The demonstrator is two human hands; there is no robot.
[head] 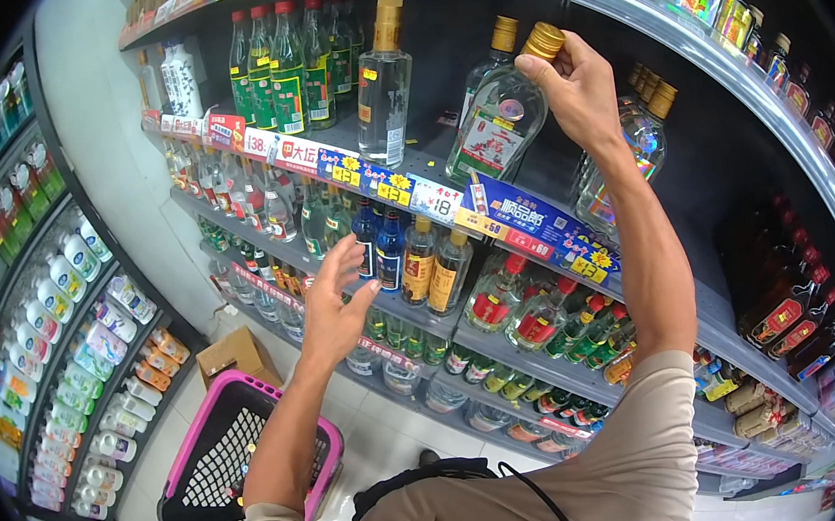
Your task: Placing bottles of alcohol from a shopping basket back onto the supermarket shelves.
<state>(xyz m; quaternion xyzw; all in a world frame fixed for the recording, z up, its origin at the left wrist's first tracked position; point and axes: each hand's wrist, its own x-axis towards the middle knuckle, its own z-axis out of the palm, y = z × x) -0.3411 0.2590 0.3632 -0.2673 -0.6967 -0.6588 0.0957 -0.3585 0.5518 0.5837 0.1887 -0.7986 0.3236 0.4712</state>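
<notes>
My right hand [578,87] grips the gold screw cap of a clear glass liquor bottle [499,128], which leans over a grey shelf [422,151]. Whether its base touches the shelf, I cannot tell. Just behind it stands a similar gold-capped bottle [500,41], partly hidden. In front of the lower shelf hangs my left hand [342,298], fingers apart and holding nothing. Nearest to it are blue bottles [389,252] and amber-labelled bottles [419,264]. A tall clear bottle with a gold cap [383,90] stands left of the gripped one.
Green bottles with red caps [288,73] fill the shelf's left part; holographic-labelled bottles [632,142] stand right. Price tags [348,165] line the shelf edge. Below my left arm is a black shopping basket with a pink rim [334,449], beside a cardboard box [238,357]. Toiletry shelves [89,292] curve along the left.
</notes>
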